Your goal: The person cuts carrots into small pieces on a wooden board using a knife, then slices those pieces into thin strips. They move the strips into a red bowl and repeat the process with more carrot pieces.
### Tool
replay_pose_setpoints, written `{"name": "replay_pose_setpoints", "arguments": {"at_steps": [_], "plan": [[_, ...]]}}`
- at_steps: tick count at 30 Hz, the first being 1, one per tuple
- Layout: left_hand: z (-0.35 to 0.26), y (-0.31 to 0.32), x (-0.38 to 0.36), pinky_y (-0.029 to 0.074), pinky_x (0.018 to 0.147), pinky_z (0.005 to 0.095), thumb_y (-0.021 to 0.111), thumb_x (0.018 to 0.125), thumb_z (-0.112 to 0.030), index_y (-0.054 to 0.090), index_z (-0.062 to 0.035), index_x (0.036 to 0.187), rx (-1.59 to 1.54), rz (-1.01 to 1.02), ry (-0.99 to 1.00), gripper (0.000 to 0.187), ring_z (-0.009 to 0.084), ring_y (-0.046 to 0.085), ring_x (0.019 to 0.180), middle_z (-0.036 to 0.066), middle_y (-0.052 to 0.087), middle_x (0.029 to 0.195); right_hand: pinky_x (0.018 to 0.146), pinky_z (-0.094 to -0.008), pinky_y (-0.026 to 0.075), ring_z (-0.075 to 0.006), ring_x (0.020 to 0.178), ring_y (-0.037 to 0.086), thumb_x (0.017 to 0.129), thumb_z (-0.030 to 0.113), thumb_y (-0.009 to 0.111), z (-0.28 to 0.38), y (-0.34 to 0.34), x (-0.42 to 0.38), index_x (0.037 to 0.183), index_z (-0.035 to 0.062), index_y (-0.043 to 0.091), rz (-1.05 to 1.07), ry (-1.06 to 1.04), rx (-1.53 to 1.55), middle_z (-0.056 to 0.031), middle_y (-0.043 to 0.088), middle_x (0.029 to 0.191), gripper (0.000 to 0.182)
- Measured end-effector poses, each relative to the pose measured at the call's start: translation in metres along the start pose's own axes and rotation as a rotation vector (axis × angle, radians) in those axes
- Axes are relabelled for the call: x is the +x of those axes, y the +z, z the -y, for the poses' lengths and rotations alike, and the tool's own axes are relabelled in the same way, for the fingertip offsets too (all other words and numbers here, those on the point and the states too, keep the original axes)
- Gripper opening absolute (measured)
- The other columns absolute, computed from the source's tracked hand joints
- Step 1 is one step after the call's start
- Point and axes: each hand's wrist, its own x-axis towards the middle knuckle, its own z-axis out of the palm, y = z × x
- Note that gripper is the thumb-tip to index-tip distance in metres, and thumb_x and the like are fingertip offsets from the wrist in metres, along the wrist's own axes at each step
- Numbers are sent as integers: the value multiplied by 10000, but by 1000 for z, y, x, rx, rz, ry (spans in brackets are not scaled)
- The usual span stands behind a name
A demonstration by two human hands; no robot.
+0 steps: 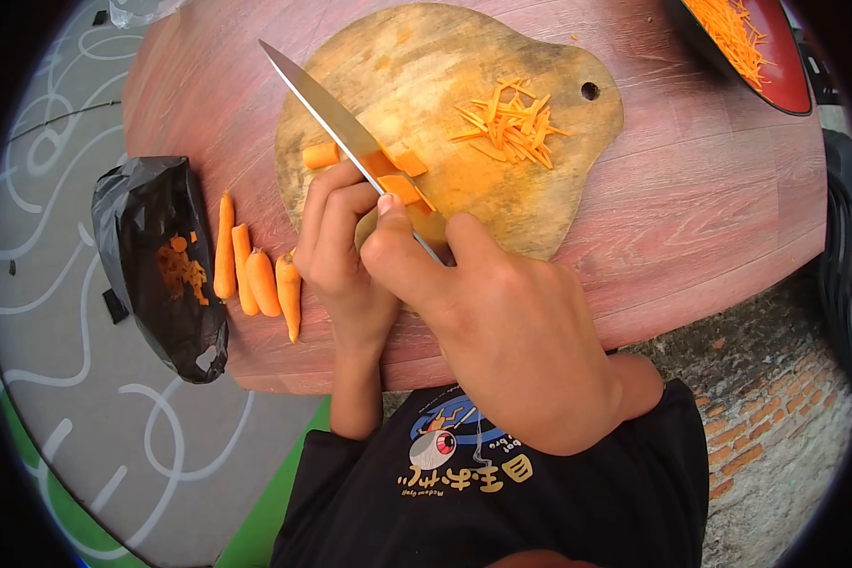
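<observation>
Table (701,208): reddish, wood-grained, under the board (417,66).
Knife (328,109): above the board, between the hands; long axis slanting, tip far left, away from the body.
Right hand (516,327): gripping the knife's near end.
Left hand (336,237): fingers curled beside the blade; cannot tell what they grip.
Slices (399,188): at the blade, by the right thumb.
Bag (151,189): carrot scraps inside.
Bowl (788,76): carrot shreds inside.

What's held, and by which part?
Right hand: knife, by its handle end, handle itself hidden. Left hand: partly hidden, so any hold can't be told.
</observation>
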Motion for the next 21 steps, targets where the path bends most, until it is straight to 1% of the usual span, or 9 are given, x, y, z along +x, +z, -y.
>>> {"name": "replay_pose_setpoints", "arguments": {"at_steps": [3, 8, 13, 18, 21], "plan": [[0, 0, 0, 534, 755, 347, 704, 805, 54, 644, 46, 902, 0, 2, -7, 114, 277, 681, 881, 164, 690, 1020, 472, -449, 529, -347, 588, 656, 932, 97, 589, -1, 1, 0, 1305, 179, 553, -9, 3, 23, -119, 562, 814, 383], [-1, 1, 2, 535, 770, 343, 714, 801, 49, 647, 43, 899, -1, -22, 63, 119, 274, 680, 890, 158, 693, 1022, 475, -446, 528, -346, 592, 652, 935, 98, 586, -2, 0, -2, 1296, 177, 564, 0, 5, 14, -117, 560, 813, 371], [-1, 1, 2, 535, 778, 345, 720, 801, 47, 643, 45, 897, 7, -13, 56, 124, 274, 679, 891, 163, 692, 1026, 479, -445, 530, -348, 586, 647, 938, 97, 582, -2, -1, -5, 1297, 177, 569, 3, 14, 13, -118, 558, 813, 368], [0, 2, 1, 536, 789, 349, 727, 797, 59, 638, 52, 897, 10, -30, 71, 135, 283, 679, 891, 176, 689, 1028, 487, -456, 539, -368, 601, 663, 943, 96, 574, -2, -2, -7, 1323, 191, 564, 42, 21, -15, -128, 569, 822, 392], [0, 3, 0, 536, 793, 350, 734, 787, 73, 634, 55, 896, -11, -45, 44, 149, 289, 679, 890, 180, 688, 1026, 489, -460, 543, -376, 607, 668, 943, 96, 574, -2, -3, -7, 1307, 195, 567, 43, 33, 0, -133, 576, 828, 377]]}}
